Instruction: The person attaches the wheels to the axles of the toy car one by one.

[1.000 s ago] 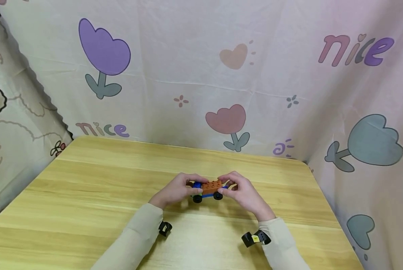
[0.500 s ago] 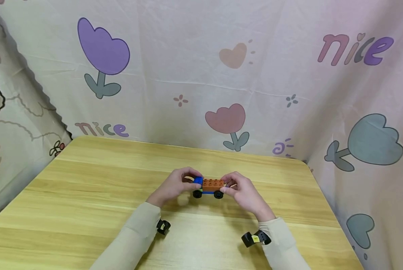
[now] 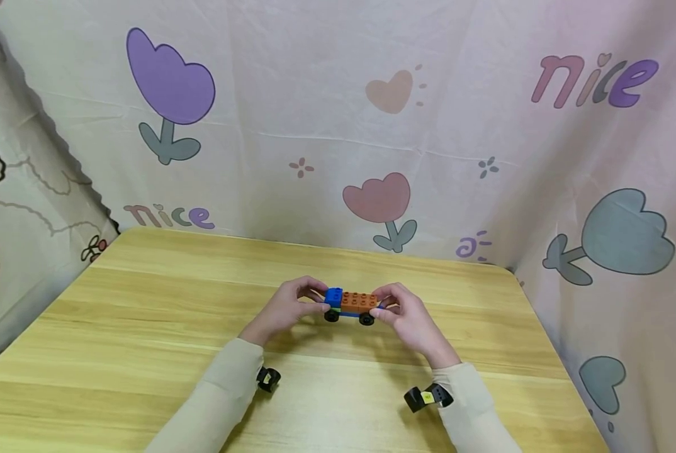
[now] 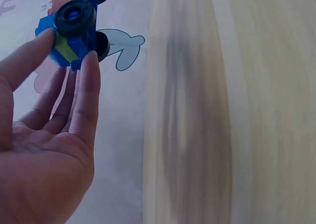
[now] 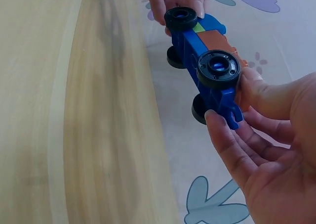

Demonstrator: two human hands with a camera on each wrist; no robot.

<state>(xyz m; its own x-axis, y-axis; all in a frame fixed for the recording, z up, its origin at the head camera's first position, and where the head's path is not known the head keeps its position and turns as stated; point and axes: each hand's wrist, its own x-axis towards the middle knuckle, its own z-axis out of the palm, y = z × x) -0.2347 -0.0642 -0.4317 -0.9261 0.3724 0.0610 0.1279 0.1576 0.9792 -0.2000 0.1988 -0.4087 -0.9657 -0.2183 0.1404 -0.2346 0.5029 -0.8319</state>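
Note:
Between both hands a small building-block toy truck (image 3: 354, 306) is held up over the table. It has a blue block at its left end, orange studded bricks behind that, a blue base and black wheels (image 5: 219, 68). My left hand (image 3: 288, 306) pinches the blue end, thumb on the near side. In the left wrist view that hand's fingertips touch the blue block and a yellow-green piece (image 4: 65, 48) below it. The right hand (image 3: 408, 321) grips the other end; the right wrist view shows its thumb on the orange brick and a finger by a rear wheel, beside a blue hook.
A light wood-grain table (image 3: 145, 327) lies beneath, with the hands' shadows on it. Behind it hangs a pale curtain (image 3: 292, 82) printed with flowers, hearts and lettering. Black straps with small devices (image 3: 428, 397) sit on both wrists.
The truck has risen a little and turned so its orange side faces forward more. My left hand has shifted left and up to the blue end. The right hand has hardly moved.

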